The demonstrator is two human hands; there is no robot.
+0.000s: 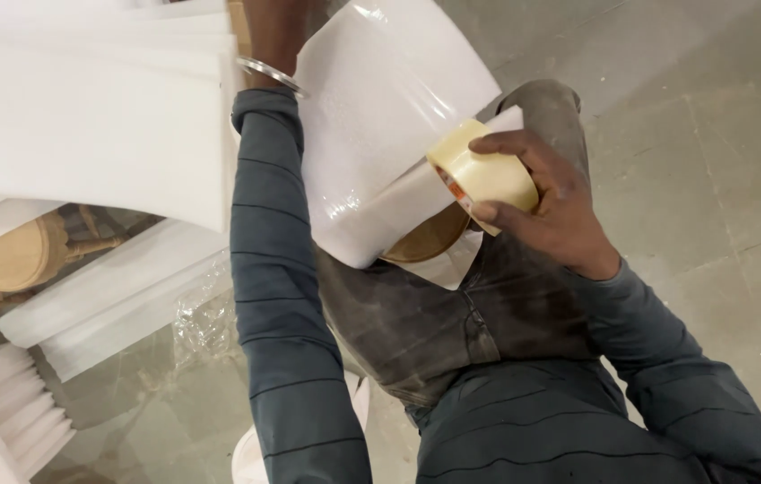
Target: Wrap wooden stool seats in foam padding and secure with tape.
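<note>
Wrapping a round wooden piece in white foam sheet, with the tape roll (481, 176) ready in the right hand (549, 208).

Foam sheet (380, 125) already covers most of the wooden piece (425, 240), which rests on the person's lap; only a curved tan edge shows below the wrap, so the covering looks largely done while the loose lower flap seems not yet taped down. The right hand is closed around the roll of clear, yellowish tape, pressed against the foam. The left hand (274, 31) reaches up at the top of the wrap, a metal bangle (270, 73) on the wrist; its grip I cannot tell. The foam is soft, matte and finely pebbled with a glossy film layer. More foam strips (111, 296) and a bare wooden stool (17, 255) lie on the grey floor (712, 161).
</note>
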